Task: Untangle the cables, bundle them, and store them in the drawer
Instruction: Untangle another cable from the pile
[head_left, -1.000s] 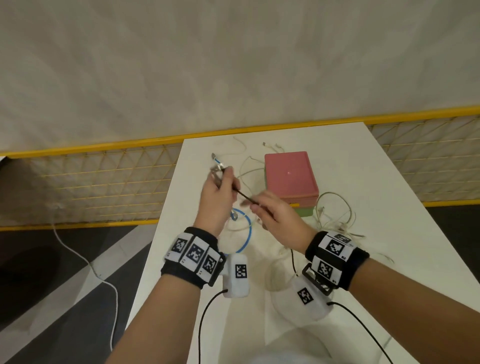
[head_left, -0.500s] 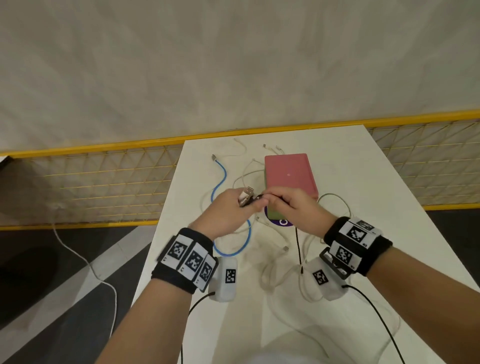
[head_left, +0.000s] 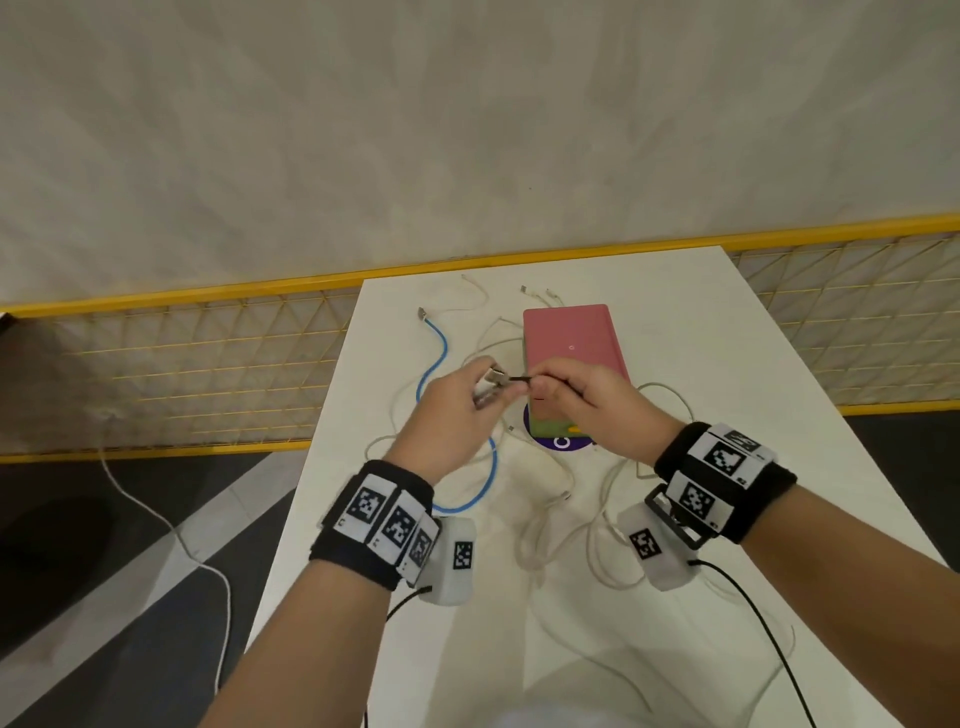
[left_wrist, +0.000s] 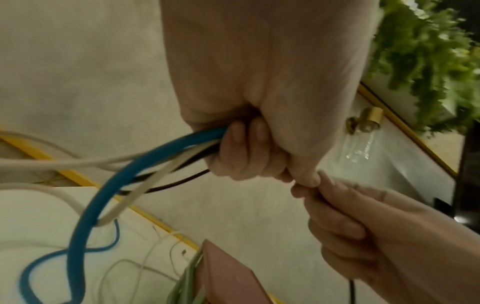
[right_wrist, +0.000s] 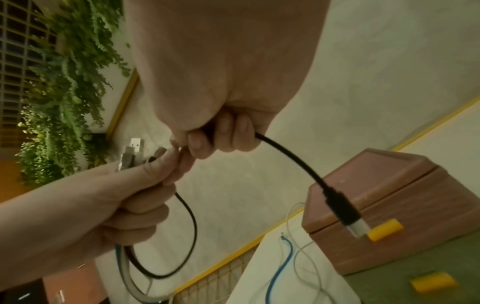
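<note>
Loose white cables (head_left: 566, 525) sprawl nearest on the tabletop (head_left: 727, 364). Above them, left hand (head_left: 452, 410) clamps a bunch of plug ends, blue cable (head_left: 441, 353) included; right hand (head_left: 587, 405) pinches the black cable (right_wrist: 291, 156). Gathering's underway: next, feed it alongside. Pink drawer box (head_left: 571, 338) waits beyond.

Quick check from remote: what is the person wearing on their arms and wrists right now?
Bare forearms, no sleeves. Each wrist carries a black band faced with white square tiles printed with black-and-white fiducial markers; the right band matches. Under each wrist hangs a white camera pod with its own marker, and the right pod is held by a black buckle. Thin black cables trail back from the pods.
</note>
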